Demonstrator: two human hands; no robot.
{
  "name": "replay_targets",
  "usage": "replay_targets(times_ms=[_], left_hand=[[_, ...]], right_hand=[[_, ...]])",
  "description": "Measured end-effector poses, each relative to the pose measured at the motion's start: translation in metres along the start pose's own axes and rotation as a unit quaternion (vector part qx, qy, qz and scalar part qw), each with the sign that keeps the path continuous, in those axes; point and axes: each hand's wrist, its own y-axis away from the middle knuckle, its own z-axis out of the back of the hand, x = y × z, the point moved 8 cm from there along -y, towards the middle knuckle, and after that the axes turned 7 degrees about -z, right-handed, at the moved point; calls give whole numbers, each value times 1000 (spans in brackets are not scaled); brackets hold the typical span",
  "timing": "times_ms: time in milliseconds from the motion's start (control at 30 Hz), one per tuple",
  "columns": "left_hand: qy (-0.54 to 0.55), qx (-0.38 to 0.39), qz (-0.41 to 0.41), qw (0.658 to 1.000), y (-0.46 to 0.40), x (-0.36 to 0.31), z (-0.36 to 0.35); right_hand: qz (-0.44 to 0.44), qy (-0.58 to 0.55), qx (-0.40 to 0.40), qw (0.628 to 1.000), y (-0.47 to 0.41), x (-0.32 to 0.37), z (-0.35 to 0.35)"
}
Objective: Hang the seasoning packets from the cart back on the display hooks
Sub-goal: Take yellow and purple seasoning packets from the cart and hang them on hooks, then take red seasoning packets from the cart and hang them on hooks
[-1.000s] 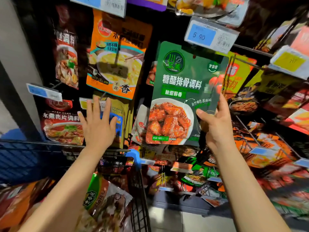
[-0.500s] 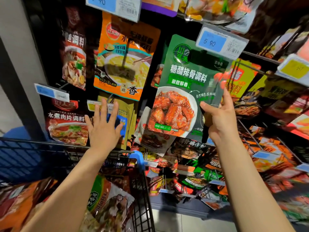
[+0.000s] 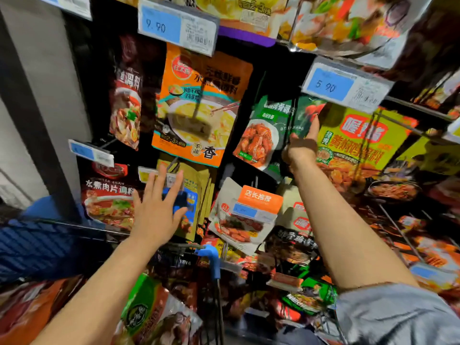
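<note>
Blue price tags [image 3: 160,24] read 9.90 and, at right [image 3: 328,84], 5.90.

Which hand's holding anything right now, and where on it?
Right hand grips the green seasoning packet at its lower right edge. Left hand is spread open, holding nothing.

Green packet [image 3: 270,125] top hidden behind price tag [image 3: 346,87]; hook unseen.

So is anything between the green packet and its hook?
The 5.90 price tag hangs in front of the green packet top, which the right hand holds. The hook itself is hidden, so I cannot tell.
</note>
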Motion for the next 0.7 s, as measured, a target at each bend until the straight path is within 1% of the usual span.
replay_targets(times_ms=[133,167,267,300,367,467,533,567,633,700], left_hand=[[8,12,12,1000,1,3,-1],[12,16,17,1000,2,2,-1],[22,30,25,999,3,0,3],[30,40,26,998,3,1,5],[50,49,22,997,3,1,8],[48,54,-27,997,14,-19,11],[78,77,-47,993,33,-35,4],[110,96,-35,989,46,-40,0],[178,132,10,975,78,-40,-9],[231,149,85,958,120,-30,-16]], right_hand=[[12,53,15,998,-2,-7,1],[-3,46,27,999,-2,-12,3],[-94,66,48,992,4,-34,16],[-95,75,51,991,15,-34,21],[-53,44,66,995,48,-22,26],[-32,-5,156,987,109,-17,18],[-37,-2,212,977,143,-21,5],[-43,-10,239,970,159,-23,-2],[-77,-61,295,950,193,-28,-16],[-112,-78,337,931,220,-43,-27]])
